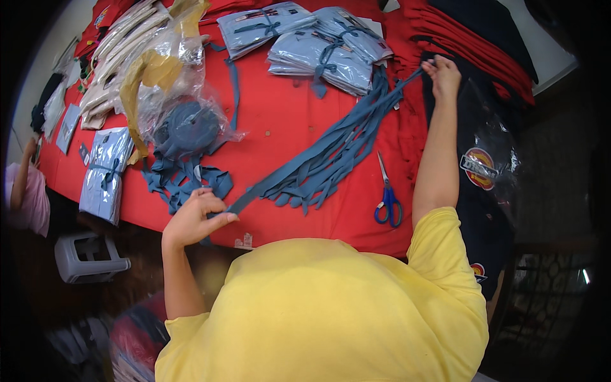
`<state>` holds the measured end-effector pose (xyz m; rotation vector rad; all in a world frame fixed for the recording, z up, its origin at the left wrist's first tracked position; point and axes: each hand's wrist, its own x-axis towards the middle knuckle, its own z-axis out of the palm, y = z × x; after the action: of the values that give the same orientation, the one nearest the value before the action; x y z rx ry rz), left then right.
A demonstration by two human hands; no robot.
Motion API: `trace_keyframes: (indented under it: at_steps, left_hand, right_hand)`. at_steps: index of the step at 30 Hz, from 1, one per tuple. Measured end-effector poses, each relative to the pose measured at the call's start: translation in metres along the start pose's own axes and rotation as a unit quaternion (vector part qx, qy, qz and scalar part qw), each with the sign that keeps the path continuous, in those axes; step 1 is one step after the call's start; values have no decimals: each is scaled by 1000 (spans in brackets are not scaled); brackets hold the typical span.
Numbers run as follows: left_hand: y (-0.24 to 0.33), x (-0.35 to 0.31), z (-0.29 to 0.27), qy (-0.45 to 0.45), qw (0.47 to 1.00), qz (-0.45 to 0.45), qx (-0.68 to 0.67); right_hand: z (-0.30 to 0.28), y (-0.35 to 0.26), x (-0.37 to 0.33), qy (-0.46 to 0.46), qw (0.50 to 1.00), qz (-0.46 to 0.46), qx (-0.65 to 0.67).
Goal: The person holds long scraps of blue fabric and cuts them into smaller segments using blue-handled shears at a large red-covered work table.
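Note:
A blue-grey fabric strip [244, 201] runs taut and slanting across the red-covered table. My left hand [201, 215] is closed on its near-left part, close to the table's front edge. At the far right, my right hand [443, 73] pinches the other end, raised beside a stack of dark garments. Beneath the stretched length lies a sheaf of cut strips [331, 169] with loose ends fanned toward me. A roll of the same fabric [191, 125] sits in clear plastic, with loose coils [184, 181] near my left hand. Blue-handled scissors [389, 208] lie right of the sheaf.
Tied bundles of light-blue packed shirts [321, 60] stand at the back, another bundle [105, 172] at the left. White garments [124, 54] lie back left. Red and navy garments [484, 54] pile at the right. Left are a grey stool [89, 258] and another person [27, 194].

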<state>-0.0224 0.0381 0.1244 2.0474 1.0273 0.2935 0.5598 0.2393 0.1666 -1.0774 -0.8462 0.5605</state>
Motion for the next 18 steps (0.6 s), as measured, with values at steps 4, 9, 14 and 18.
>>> trace_keyframes:
  at_steps: [4, 9, 14, 18]
  left_hand:
    - [17, 6, -1, -62, 994, -33, -79]
    - [6, 21, 26, -44, 999, -16, -9]
    - [-2, 27, 47, -39, 996, -31, 77]
    - [11, 37, 59, 18, 987, -65, 144]
  right_hand:
    - [9, 30, -3, -66, 993, 47, -83]
    - [13, 10, -55, -134, 978, 87, -130]
    - [-7, -30, -182, -248, 891, 143, -352]
    - [-34, -62, -290, -318, 670, 71, -667]
